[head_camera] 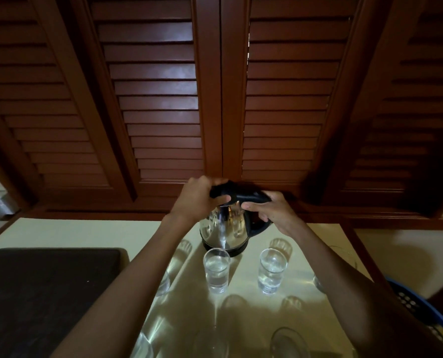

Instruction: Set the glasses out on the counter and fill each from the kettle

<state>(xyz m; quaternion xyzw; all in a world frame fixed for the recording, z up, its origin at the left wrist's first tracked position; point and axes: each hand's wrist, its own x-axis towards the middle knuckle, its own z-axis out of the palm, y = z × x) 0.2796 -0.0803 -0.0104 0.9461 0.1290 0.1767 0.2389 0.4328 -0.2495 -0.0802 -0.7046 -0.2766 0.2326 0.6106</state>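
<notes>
Domestic kitchen or pantry corner, dimly lit. Evidence: a run of dark red-brown louvred wooden cabinet doors (161,104) hung above a pale cream worktop (67,233); a stainless electric kettle (225,228) with black lid and base standing on that worktop; several clear drinking glasses, two of them (216,270) (271,271) holding water; a dark slab surface (47,293) at left; a blue perforated plastic basket (422,308) at right.
</notes>
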